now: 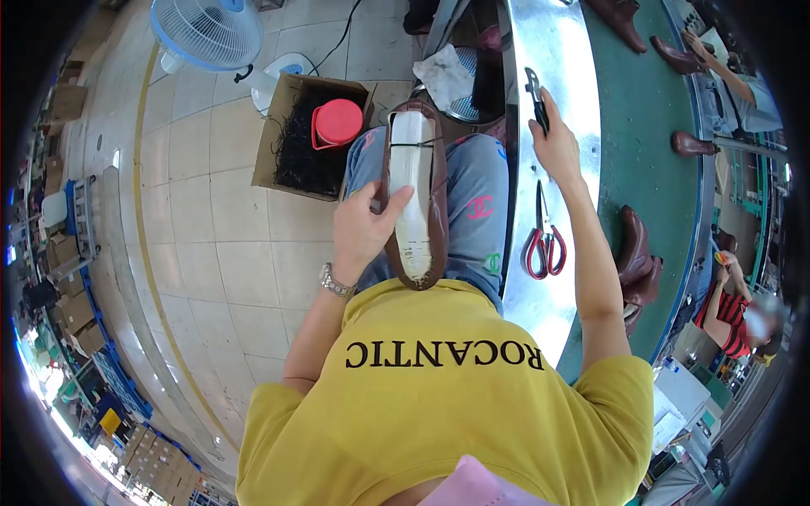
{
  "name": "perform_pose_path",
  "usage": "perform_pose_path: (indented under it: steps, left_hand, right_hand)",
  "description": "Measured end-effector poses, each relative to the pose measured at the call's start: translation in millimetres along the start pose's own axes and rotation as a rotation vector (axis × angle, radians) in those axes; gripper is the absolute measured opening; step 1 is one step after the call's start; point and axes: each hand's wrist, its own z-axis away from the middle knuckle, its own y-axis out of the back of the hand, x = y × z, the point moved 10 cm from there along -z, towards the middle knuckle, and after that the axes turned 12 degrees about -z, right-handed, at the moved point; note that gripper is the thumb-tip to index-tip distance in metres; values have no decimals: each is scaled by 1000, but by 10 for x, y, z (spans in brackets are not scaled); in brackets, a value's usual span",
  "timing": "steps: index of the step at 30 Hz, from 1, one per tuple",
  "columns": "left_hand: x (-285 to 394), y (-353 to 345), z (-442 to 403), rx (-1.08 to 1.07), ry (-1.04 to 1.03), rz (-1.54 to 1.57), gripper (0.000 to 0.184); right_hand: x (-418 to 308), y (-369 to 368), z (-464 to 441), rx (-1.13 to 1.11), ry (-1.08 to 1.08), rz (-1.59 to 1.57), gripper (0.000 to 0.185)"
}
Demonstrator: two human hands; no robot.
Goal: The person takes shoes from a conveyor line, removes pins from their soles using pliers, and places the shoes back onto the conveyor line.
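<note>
On my lap lies a brown leather shoe upper (438,211), bottom up, drawn around a white shoe last (413,181). A thin dark cord crosses the last near its far end. My left hand (369,226) grips the shoe from the left side, thumb on the white surface. Over the metal bench to the right, my right hand (555,145) is closed around a slim black tool (537,103) with a metal tip, which looks like a utility knife. Just below that hand, red-handled scissors (545,240) rest on the bench.
The metal bench (553,51) runs along my right side, beside a green conveyor (624,160) carrying brown boots (639,257). A cardboard box (268,160) with dark scraps and a red container (339,122) stands left of my knees. A fan (208,34) is beyond. Other people work at right.
</note>
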Motion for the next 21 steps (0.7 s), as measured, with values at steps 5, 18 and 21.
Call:
perform_pose_path:
  steps: [5, 18, 21]
  left_hand:
    - [145, 170, 45, 118, -112, -240, 47]
    - [84, 81, 65, 33, -101, -62, 39]
    - [174, 93, 82, 92, -145, -79, 37]
  right_hand:
    - [1145, 115, 402, 73, -101, 328, 65]
    - [1366, 61, 2536, -1, -469, 22, 44]
    - [1261, -176, 2565, -78, -755, -853, 45]
